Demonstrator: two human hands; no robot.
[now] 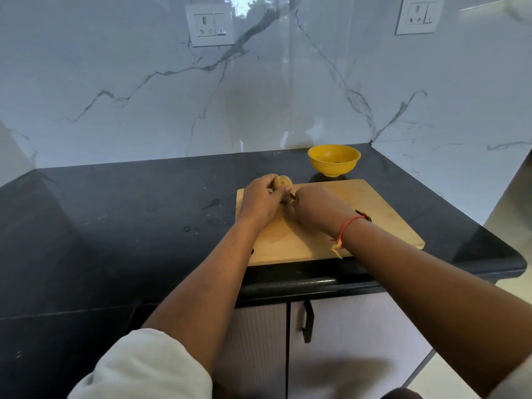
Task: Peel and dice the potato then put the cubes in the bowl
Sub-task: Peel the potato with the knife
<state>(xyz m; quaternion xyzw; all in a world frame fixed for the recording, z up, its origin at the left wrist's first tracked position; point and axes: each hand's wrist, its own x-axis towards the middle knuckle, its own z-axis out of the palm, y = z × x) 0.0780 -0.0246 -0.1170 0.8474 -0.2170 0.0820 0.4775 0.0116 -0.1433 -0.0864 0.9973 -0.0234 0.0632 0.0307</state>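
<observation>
My left hand [259, 201] grips a small yellowish-brown potato [282, 183] above the far left corner of the wooden cutting board [374, 208]. My right hand [312, 208] is curled right beside the potato, holding a tool whose dark handle end [363, 215] sticks out behind my wrist; its blade is hidden by my fingers. A yellow bowl [334, 160] stands on the counter just behind the board and looks nearly empty.
The board lies on a black stone counter [129, 214] that ends in a rounded edge at the right. A marble wall with two sockets rises behind. Cabinet doors with a black handle [307, 321] sit below the counter.
</observation>
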